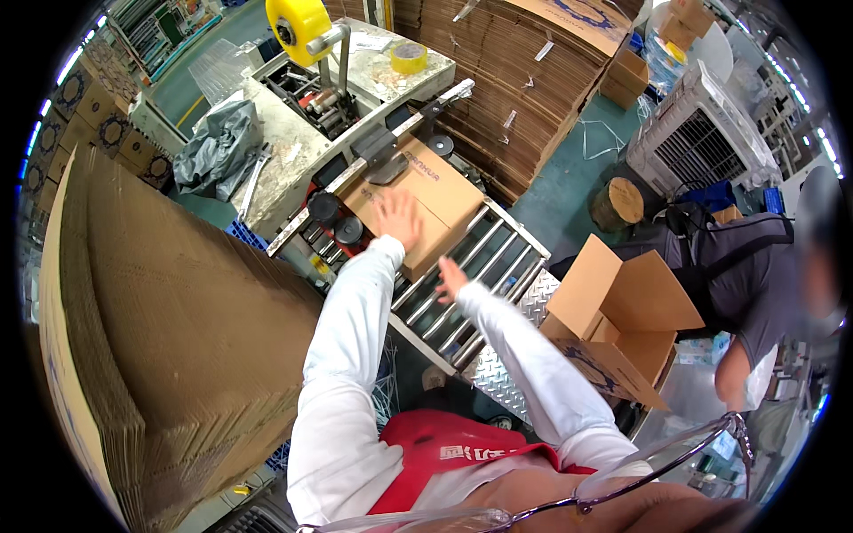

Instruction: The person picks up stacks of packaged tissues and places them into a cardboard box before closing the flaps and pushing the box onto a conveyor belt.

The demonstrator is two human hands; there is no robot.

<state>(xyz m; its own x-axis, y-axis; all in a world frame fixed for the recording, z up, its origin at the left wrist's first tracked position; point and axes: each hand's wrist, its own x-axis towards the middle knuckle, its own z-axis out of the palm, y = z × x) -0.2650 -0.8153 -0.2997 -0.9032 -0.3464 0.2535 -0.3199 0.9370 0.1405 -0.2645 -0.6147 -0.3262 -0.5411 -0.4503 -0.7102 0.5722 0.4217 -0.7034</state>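
Observation:
A closed brown cardboard box (pixel 449 191) lies on the metal rollers (pixel 475 258) under the head of a box-taping machine (pixel 373 147). My left hand (pixel 400 218) rests with spread fingers on the near part of the box's top. Beside the box's near right corner, my right hand (pixel 451 279) hangs above the rollers, fingers apart, holding nothing. It looks apart from the box and is slightly blurred. A roll of yellow tape (pixel 302 28) is mounted on the machine's arm. Black wheels (pixel 348 231) stand along the box's left side.
Right of the rollers, an open cardboard box (pixel 649 293) stands by a co-worker (pixel 746 258). Stacks of flattened cartons rise at left (pixel 195 311) and at the back (pixel 498 80). A yellow tape roll (pixel 409 59) and a grey plastic bag (pixel 222 147) lie on the machine's worktop.

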